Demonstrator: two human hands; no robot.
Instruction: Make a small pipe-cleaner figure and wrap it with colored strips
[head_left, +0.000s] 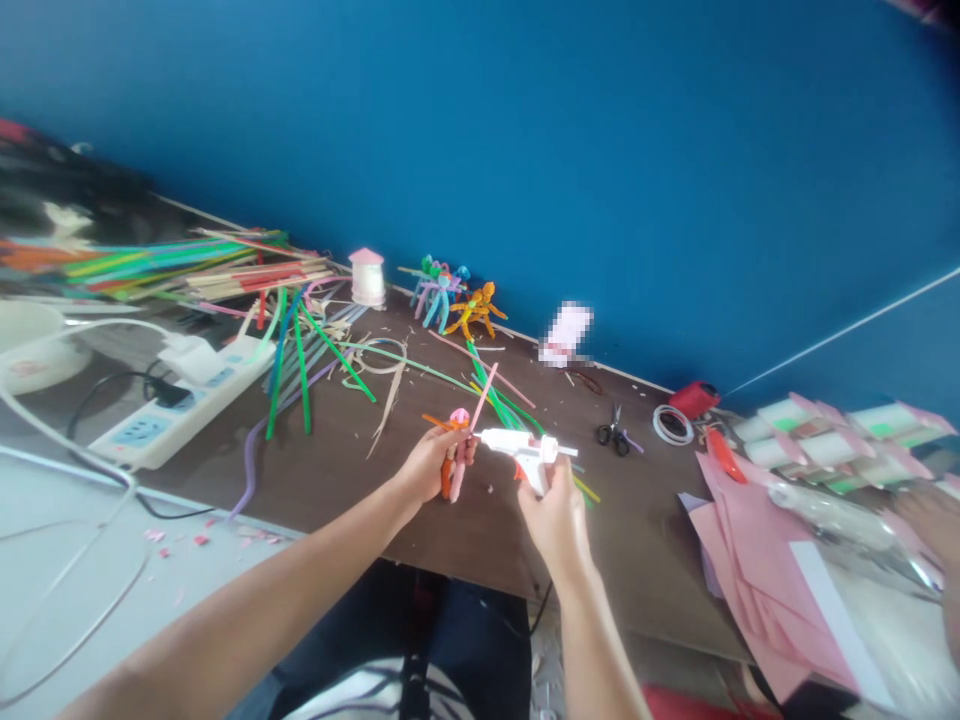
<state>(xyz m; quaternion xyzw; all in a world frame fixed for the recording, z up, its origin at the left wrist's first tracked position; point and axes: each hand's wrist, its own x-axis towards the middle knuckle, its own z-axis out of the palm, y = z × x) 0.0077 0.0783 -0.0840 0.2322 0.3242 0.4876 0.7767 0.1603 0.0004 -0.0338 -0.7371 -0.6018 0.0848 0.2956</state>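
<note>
My left hand (pixel 429 466) is closed on a small pink and orange pipe-cleaner figure (pixel 460 417), whose limbs stick out above and below the fingers. A white hot glue gun (pixel 519 445) is in my right hand (pixel 561 518), wrapped round its handle. Its nozzle points left and ends right beside the figure; whether they touch I cannot tell. Loose green pipe cleaners (pixel 491 390) lie just behind the glue gun. Farther back, by the wall, stand finished-looking orange (pixel 478 310) and blue (pixel 438 298) pipe-cleaner figures.
At left are a white power strip (pixel 191 405) with cables and a heap of coloured pipe cleaners (pixel 187 265). A small pink-roofed paper house (pixel 367 280) stands behind. Black scissors (pixel 615 432), a white ring coil (pixel 673 425) and pink sheets (pixel 739 560) lie right. Another person's hand (pixel 930 520) shows at far right.
</note>
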